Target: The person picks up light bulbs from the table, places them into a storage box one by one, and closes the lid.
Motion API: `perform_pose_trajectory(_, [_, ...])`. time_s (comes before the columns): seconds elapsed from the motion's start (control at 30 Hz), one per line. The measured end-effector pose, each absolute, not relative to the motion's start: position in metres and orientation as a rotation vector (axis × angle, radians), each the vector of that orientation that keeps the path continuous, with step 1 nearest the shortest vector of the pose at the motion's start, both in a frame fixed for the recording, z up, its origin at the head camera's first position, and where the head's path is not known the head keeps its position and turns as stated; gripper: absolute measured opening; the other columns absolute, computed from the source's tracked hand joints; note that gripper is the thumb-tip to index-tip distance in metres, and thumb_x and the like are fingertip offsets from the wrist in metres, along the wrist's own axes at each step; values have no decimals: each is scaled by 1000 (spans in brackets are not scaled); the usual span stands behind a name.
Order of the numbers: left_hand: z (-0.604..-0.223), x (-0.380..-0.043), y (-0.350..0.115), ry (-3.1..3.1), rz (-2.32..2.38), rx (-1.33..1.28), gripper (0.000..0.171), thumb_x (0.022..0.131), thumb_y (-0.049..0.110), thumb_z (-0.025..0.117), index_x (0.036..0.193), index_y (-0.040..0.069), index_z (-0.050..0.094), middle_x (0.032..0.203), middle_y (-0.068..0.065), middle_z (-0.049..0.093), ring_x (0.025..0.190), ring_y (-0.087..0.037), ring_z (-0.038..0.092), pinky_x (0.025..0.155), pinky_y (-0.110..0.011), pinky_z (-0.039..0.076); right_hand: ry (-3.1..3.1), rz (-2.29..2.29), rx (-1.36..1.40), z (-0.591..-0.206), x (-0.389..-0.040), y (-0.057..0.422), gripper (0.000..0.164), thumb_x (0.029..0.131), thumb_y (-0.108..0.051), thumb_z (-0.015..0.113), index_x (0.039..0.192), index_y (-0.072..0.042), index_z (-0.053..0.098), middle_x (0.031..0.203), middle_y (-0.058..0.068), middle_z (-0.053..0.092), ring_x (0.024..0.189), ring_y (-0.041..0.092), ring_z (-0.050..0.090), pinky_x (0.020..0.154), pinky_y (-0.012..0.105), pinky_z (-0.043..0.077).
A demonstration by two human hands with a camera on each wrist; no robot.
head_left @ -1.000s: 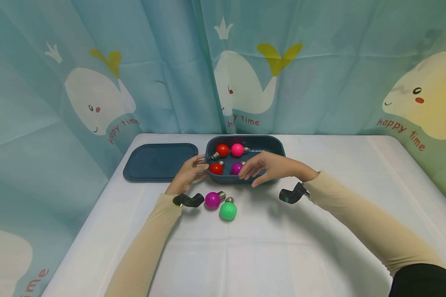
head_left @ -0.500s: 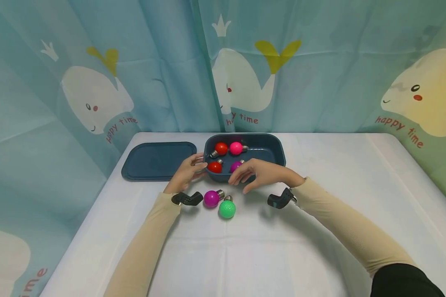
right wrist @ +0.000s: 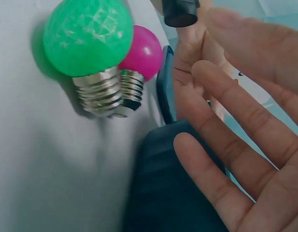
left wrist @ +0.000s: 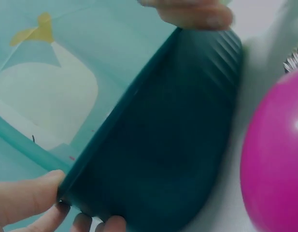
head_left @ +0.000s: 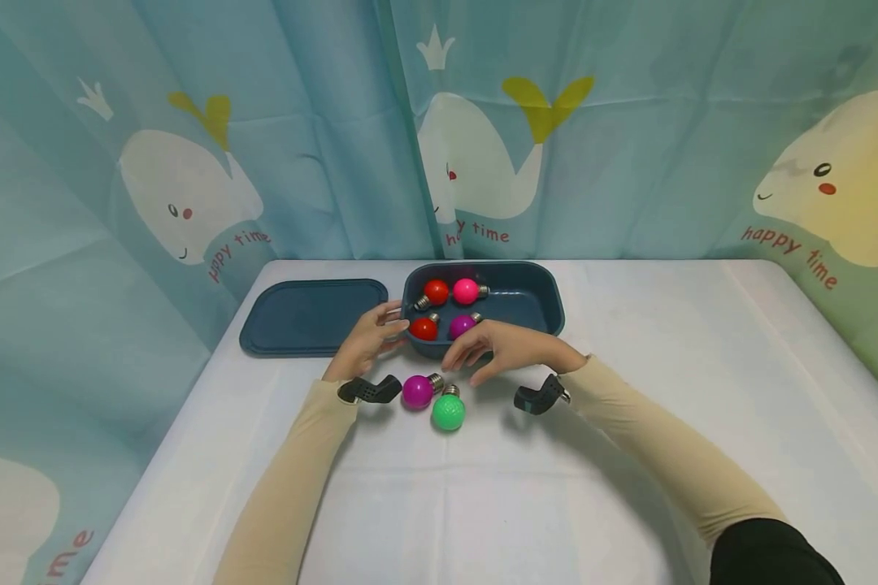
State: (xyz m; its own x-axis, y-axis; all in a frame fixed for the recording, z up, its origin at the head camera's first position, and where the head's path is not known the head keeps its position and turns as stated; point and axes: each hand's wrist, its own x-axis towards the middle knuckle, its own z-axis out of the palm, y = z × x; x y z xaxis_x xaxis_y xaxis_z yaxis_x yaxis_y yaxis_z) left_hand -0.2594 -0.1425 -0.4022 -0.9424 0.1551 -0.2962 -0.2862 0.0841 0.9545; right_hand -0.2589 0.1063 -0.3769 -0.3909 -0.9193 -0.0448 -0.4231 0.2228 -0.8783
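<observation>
My left hand [head_left: 369, 337] rests its fingertips against the left end of a dark blue container [head_left: 523, 305]; in the left wrist view its fingers [left wrist: 30, 195] touch the rim and outer wall. Inside the container lie two red bulbs [head_left: 436, 291] [head_left: 424, 328], a pink bulb [head_left: 465, 291] and a purple bulb [head_left: 461, 326]. In front of it, a magenta bulb [head_left: 417, 392] and a green bulb [head_left: 449, 413] lie side by side on the table. Just above and right of these hovers my right hand [head_left: 508, 349], fingers loosely bent, holding nothing; its fingers [right wrist: 226, 135] are spread in the right wrist view.
A flat dark blue lid [head_left: 310, 317] lies left of the container. The white-covered table [head_left: 593, 504] reaches back to a light blue curtain [head_left: 322, 122] with whale prints. A black wrist device [head_left: 369, 390] sits on the left wrist.
My right hand has moved left and toward me, from over the container to near its front edge by the loose bulbs. My left hand stays at the container's left end.
</observation>
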Motion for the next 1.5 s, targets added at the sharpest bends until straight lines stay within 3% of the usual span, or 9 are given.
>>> perform_pose_trajectory(0.47, [-401,-258,-142,2030,1952,-155,57,95,3,51,147,7,29,150,-17,30,133,-32,38,110,-45,39,1936,-1028,-1289,-391,-255,98,39,79,-6,73,116,0,63,119,14,65,111,27,61,97,35,52])
perform_pose_trajectory(1.5, [-404,-258,-142,2040,1945,-153,57,95,5,51,147,9,29,150,-18,29,135,-32,36,110,-46,39,1864,-923,-1308,-403,-259,95,38,77,-2,74,114,0,66,114,12,68,106,18,63,97,32,51])
